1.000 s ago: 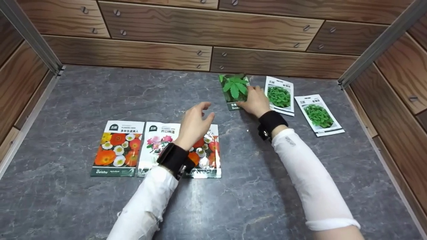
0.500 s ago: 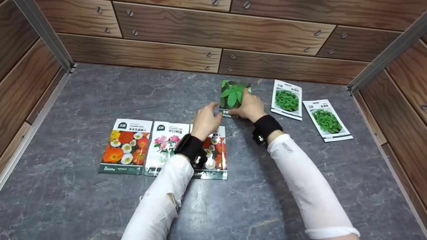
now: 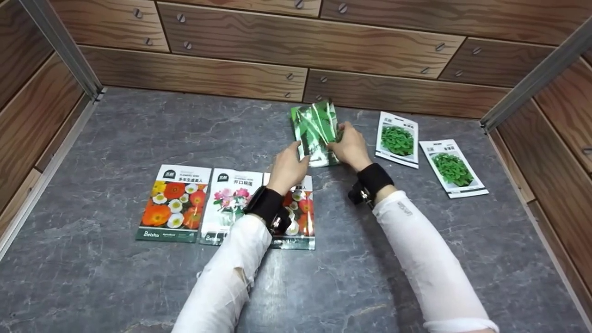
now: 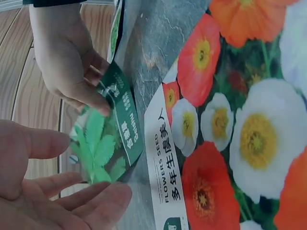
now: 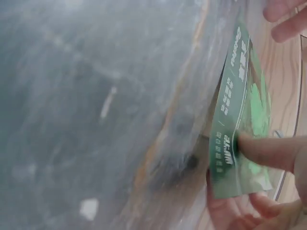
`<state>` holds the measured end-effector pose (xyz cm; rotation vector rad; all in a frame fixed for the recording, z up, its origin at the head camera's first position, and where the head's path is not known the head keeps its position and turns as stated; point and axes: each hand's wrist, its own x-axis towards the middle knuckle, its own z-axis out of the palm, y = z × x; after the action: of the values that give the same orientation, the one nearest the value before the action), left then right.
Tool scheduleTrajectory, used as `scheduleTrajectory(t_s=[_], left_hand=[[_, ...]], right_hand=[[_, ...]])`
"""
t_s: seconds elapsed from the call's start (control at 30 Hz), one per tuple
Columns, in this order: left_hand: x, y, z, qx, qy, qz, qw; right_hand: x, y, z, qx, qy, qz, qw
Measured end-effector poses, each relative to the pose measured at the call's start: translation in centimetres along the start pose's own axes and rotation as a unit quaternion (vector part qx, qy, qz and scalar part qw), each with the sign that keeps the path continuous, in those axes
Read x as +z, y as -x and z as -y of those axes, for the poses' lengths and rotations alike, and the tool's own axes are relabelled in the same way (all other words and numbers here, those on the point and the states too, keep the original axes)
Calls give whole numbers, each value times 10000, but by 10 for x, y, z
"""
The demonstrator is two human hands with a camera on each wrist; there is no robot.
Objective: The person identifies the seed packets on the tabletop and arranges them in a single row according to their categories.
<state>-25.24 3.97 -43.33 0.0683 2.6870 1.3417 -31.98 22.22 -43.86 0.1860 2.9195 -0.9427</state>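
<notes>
My right hand (image 3: 351, 147) pinches a green seed packet (image 3: 315, 127) by its right edge, thumb on the front and fingers behind, as the right wrist view shows. The packet, printed with a leaf, is tilted up and its glossy face catches the light. My left hand (image 3: 287, 169) is at the packet's lower left corner; in the left wrist view its fingers are spread, with the packet (image 4: 98, 143) just beyond them. Below the left hand lie a poppy seed packet (image 3: 305, 210), partly hidden by the wrist, and a pink-flower seed packet (image 3: 229, 196).
Another poppy seed packet (image 3: 173, 203) lies at the left end of that row. Two white herb seed packets (image 3: 397, 138) lie apart at the right. Wood-patterned panels (image 3: 231, 76) wall in the grey marbled tabletop (image 3: 152, 125) at the back and sides.
The camera view has shifted a little. My right hand has gripped the green packet and tilted it up off the tabletop. My left hand has moved right, close to its edge.
</notes>
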Motion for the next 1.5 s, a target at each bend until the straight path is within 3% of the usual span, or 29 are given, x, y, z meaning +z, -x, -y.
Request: scheduleTrajectory(t_s=[0.13,0.37,0.5,0.7,0.9,1.1,1.27,1.5], left_hand=[[2,-3,2,-64,325,-152,9993],[4,-2,1,-73,1269,-569,9902],[5,5,-3,60,1690,-718,9830],[5,24,-6,373,2195,-836,9713],[9,54,-2,624,2664,-852,9581],[9,78,2,971,2814,-966,9498],[10,90,4,1140,2587,-985,9541],[12,97,5,1236,2017,-877,9677]], right_hand=[[-8,6,-2,-51,-1079,-96,9941],[-18,30,-3,-191,-2845,113,9584],[-22,46,-8,-218,-3450,266,9380],[-27,67,-15,-163,-3898,406,9198],[-31,90,-16,-515,-3819,355,9221],[-36,112,-16,-890,-3050,-288,9477],[-45,128,-22,-931,-2796,-413,9547],[-52,146,-36,-976,-2674,-97,9586]])
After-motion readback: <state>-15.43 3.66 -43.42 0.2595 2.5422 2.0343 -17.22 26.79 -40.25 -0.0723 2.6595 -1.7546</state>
